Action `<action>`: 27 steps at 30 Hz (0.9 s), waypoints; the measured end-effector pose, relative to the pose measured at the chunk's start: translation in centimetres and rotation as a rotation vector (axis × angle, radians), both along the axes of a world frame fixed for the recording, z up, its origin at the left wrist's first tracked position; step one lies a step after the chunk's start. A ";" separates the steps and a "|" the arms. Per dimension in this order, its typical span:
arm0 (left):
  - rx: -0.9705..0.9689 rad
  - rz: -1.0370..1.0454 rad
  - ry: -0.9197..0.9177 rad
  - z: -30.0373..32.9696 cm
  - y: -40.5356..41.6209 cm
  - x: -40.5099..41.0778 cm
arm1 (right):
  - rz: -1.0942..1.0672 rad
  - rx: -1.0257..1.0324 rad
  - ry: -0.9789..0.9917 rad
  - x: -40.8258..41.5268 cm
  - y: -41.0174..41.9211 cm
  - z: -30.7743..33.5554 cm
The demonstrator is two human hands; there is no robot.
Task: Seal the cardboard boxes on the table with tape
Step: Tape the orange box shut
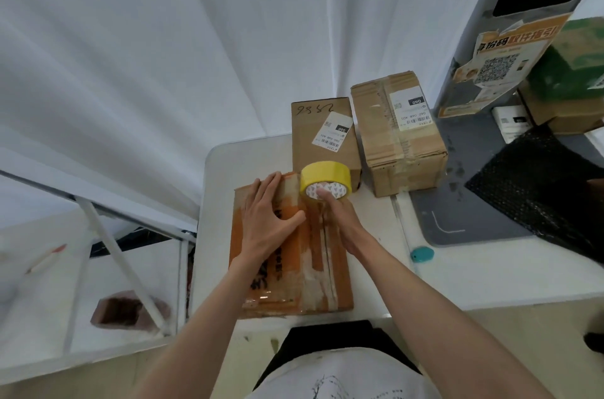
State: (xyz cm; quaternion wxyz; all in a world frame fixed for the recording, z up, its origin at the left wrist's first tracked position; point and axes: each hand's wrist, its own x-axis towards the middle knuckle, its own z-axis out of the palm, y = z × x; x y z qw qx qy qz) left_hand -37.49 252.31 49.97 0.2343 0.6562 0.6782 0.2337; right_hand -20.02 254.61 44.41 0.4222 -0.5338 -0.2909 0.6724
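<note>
An orange-printed cardboard box (294,281) lies flat on the white table (376,271) right in front of me. My left hand (268,218) presses flat on the box's far left part, fingers straight and spread. My right hand (336,212) grips a yellow tape roll (322,174) at the box's far edge, thumb hooked into its core. A strip of tape runs along the box's centre seam under that hand. Two more cardboard boxes stand behind: a plain one with a label (322,133) and a taped one (398,137) to its right.
A grey mat (464,202) and black bubble wrap (539,189) cover the table's right side. A small teal object (422,254) lies near the mat. A tall kiosk with an orange poster (500,62) stands far right. White cloth hangs behind; a white frame stands left.
</note>
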 end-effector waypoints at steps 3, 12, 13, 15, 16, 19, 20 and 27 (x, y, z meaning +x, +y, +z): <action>-0.035 0.027 -0.058 0.5 -0.2 -1.9 | 0.064 0.061 -0.146 -2.1 0.4 0.9; -0.053 0.052 -0.283 -0.4 -1.0 -3.4 | 0.118 0.152 -0.430 -3.6 -0.2 2.6; -0.060 0.053 -0.312 -0.7 -1.0 -3.2 | 0.110 0.174 -0.429 -3.4 -0.1 2.8; -0.091 0.049 -0.370 -1.4 -1.2 -2.7 | 0.096 0.202 -0.475 -3.1 0.2 2.8; -0.116 0.046 -0.396 -1.7 -1.3 -2.4 | 0.103 0.210 -0.517 -3.0 0.3 2.7; -0.187 0.027 -0.429 -2.7 -1.2 -1.3 | 0.119 0.188 -0.640 -2.7 0.5 2.7; -0.204 0.022 -0.431 -2.9 -0.9 -1.2 | 0.112 0.182 -0.676 -2.8 0.7 2.7; -0.395 0.056 -0.603 -4.9 1.5 -3.5 | 0.115 0.154 -0.902 -6.0 2.4 0.9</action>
